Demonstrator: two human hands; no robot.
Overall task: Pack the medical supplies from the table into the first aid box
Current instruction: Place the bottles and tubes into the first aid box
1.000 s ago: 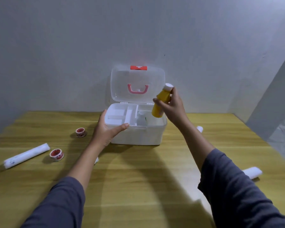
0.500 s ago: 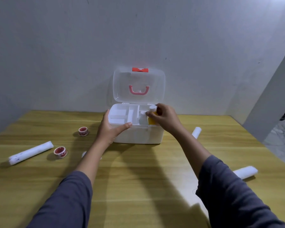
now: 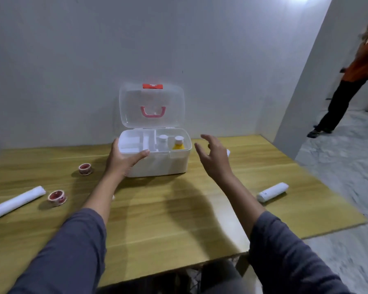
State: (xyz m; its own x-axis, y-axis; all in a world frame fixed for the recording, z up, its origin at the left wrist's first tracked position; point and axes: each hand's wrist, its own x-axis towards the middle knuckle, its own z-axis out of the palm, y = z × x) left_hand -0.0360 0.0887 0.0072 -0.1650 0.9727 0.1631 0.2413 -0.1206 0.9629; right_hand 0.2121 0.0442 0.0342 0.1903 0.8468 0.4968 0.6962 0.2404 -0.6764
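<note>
The white first aid box [image 3: 168, 164] stands at the back of the wooden table [image 3: 168, 219], its clear lid up. Inside, in the right compartment, a yellow bottle [image 3: 178, 143] stands upright beside a clear bottle [image 3: 162, 142]. My left hand [image 3: 121, 160] grips the box's front left corner, thumb over the rim. My right hand [image 3: 215, 155] hovers empty to the right of the box, fingers spread. White rolls lie at the left [image 3: 15, 202] and right [image 3: 272, 192]. Two red tape rolls [image 3: 85, 169] [image 3: 56, 197] sit left of the box. Another white item [image 3: 227, 152] shows behind my right hand.
The table's right edge drops to a grey floor [image 3: 338, 177]. A person in an orange top [image 3: 353, 81] stands at the far right past a wall corner. A grey wall [image 3: 179, 49] rises directly behind the box.
My right hand lowered the yellow bottle into the box, let go of it and drew back to the right. The left hand stayed on the box. The view shifted right.
</note>
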